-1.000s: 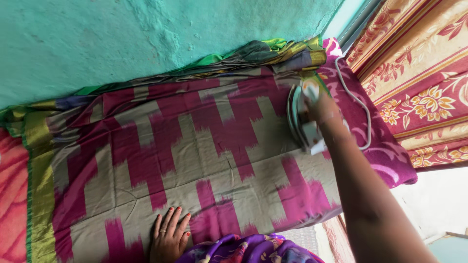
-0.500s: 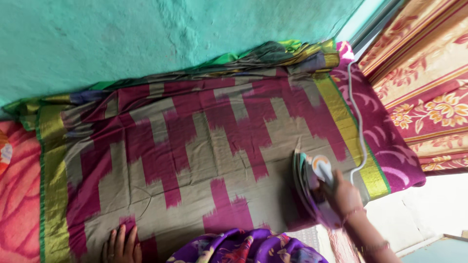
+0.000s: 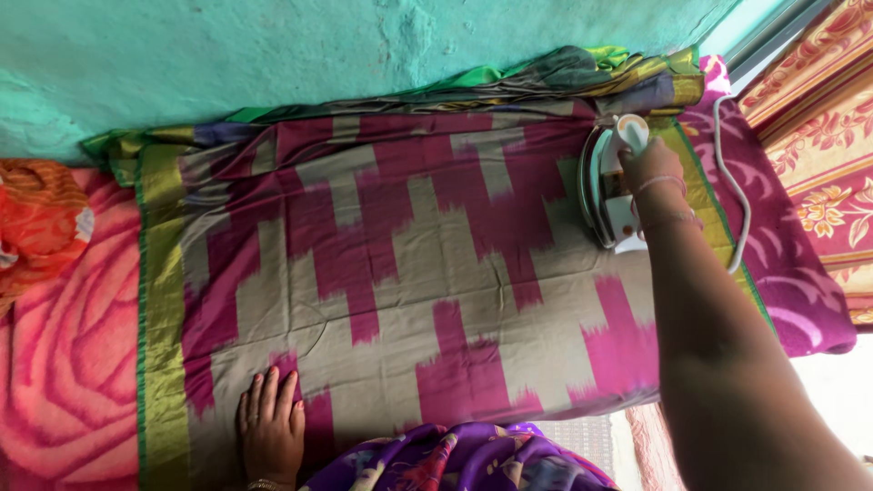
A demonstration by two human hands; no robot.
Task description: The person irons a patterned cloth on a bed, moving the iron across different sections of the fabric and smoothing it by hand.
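Note:
A magenta and beige patterned cloth [image 3: 409,264] with a green-gold border lies spread flat across the surface. My right hand [image 3: 650,168] grips the handle of a white clothes iron [image 3: 611,186], which rests on the cloth near its far right end. A white cord [image 3: 732,182] runs from the iron over the purple blanket. My left hand [image 3: 270,427] lies flat, fingers apart, on the near left part of the cloth.
A teal wall [image 3: 273,55] runs along the far side. A pink and orange blanket [image 3: 64,364] lies at the left, a purple floral blanket [image 3: 800,273] at the right. Folded green cloth [image 3: 564,73] bunches against the wall. Patterned curtains [image 3: 818,109] hang at the far right.
The iron has moved away from me, from the cloth's near right part to its far right end. My left hand has shifted right and further onto the cloth.

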